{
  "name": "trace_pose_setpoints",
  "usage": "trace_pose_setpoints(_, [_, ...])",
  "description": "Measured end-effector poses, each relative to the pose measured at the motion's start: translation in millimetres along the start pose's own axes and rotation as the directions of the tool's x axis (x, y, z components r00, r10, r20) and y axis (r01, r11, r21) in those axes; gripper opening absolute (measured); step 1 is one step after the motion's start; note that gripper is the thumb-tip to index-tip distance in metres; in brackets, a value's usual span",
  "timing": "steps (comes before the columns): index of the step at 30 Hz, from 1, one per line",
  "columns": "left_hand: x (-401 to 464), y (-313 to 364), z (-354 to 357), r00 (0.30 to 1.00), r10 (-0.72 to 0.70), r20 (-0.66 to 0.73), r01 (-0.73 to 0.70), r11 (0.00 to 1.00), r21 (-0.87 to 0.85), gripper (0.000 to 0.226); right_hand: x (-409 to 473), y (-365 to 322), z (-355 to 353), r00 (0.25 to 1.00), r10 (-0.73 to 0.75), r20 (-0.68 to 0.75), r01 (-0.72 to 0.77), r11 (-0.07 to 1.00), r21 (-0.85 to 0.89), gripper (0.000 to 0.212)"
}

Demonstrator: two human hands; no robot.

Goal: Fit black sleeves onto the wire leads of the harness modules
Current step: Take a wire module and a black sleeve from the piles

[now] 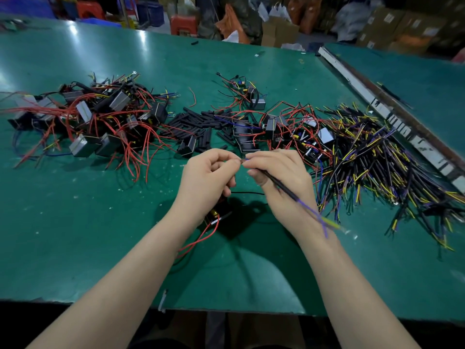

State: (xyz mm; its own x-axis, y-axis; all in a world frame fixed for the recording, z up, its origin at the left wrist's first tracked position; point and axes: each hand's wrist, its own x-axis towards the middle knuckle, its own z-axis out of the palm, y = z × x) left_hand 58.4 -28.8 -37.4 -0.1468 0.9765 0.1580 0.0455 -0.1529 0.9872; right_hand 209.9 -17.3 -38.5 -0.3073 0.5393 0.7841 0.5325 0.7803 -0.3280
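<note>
Your left hand (210, 172) and right hand (279, 177) meet above the green surface (100, 222), fingertips nearly touching. Your right hand pinches a black sleeve (279, 183) between thumb and fingers; the sleeve runs back over the hand toward your wrist, with purple and yellow leads (319, 217) emerging from its rear end. Your left hand, fingers curled, pinches the tip of a thin wire (242, 160) just at the sleeve's front end (whether the wire has entered the sleeve cannot be told).

Beneath your left hand lies a module (216, 216), partly hidden, resting on the surface with red leads (198, 239) trailing toward you.

Behind your hands, at centre, lies a heap of loose sleeves (196, 124). To the left sits a pile of modules (95, 117) tangled in red wire. Just right of the loose sleeves lies a second cluster of modules (271, 127), and farther right a large heap of sleeved wires (377, 157) with yellow and purple ends.

A white rail (372, 102) runs diagonally along the surface's right side. Beyond the far edge stand cardboard boxes (279, 31) and red stools (183, 23).
</note>
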Motion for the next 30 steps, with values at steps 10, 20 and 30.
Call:
trace_pose_setpoints(10, [2,2,1,0.976,-0.199,0.083,0.206,0.975,-0.079,0.018,-6,7,1,0.977,-0.207,-0.049,0.188,0.947,-0.26,0.021])
trace_pose_setpoints(20, [-3,1,-11,0.917,0.017,0.399,-0.144,0.946,0.29,0.026,1,8,-1,0.902,0.358,0.24,-0.424,0.84,0.339,0.014])
trace_pose_setpoints(30, [-5,6,-7,0.939,0.062,0.337,-0.072,0.997,0.018,0.019,6,1,-2,0.794,0.518,0.318,-0.582,0.498,0.642,0.004])
